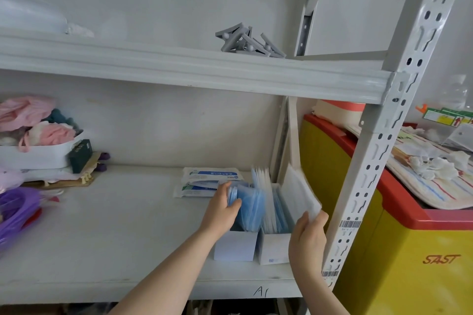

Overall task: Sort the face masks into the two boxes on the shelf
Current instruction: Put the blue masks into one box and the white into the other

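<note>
Two small white boxes stand side by side on the shelf (128, 238), near its right end. The left box (235, 245) holds a stack of blue face masks (249, 206); my left hand (222, 210) grips that stack from the left side. The right box (272, 248) holds white-wrapped masks (265, 192) standing upright. My right hand (307, 235) pinches a bundle of white face masks (298, 192) by its lower corner, tilted above the right box's right edge. Behind the boxes lie flat sealed mask packets (210, 178) with blue print.
A grey shelf upright (378, 151) stands just right of my right hand. A yellow and red chest freezer (409, 243) is beyond it. At the shelf's left are a white bin of pink cloth (38, 151), a dark green box (80, 155) and purple plastic (15, 210). Grey brackets (248, 43) lie on the upper shelf.
</note>
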{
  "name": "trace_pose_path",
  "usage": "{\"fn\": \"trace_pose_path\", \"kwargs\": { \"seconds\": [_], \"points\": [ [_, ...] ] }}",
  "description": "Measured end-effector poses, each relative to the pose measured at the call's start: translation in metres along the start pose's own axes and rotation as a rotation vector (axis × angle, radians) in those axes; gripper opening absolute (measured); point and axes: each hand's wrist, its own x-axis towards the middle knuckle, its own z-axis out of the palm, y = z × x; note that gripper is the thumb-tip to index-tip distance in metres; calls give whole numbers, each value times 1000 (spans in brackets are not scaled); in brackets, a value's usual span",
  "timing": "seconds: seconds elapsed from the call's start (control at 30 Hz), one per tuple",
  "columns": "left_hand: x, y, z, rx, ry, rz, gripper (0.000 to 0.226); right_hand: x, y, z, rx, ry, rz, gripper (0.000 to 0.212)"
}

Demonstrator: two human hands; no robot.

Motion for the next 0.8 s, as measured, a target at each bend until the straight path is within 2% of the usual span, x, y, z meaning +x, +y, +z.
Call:
{"fn": "trace_pose_path", "kwargs": {
  "seconds": [0.1,0.17,0.27,0.4,0.53,0.73,0.8],
  "points": [
    [-2,3,0,8,1,2,49,-1,6,2,-70,-120,-21,1],
    [-3,4,0,6,-4,0,46,0,10,6,-133,-205,-68,10],
    [-2,3,0,5,-10,-10,44,1,2,6,-123,-281,-108,12],
    [-3,4,-1,4,-18,-7,42,12,-15,-6,37,-134,-61,5],
    [-3,2,0,0,-15,3,54,19,-15,-13,39,-43,-60,6],
    [-5,-8,0,-4,109,35,72,18,-1,-8,-44,-78,-6,9],
    [-10,-6,-3,76,190,106,72,16,2,-4,-66,-102,-14,11]
  ]
}}
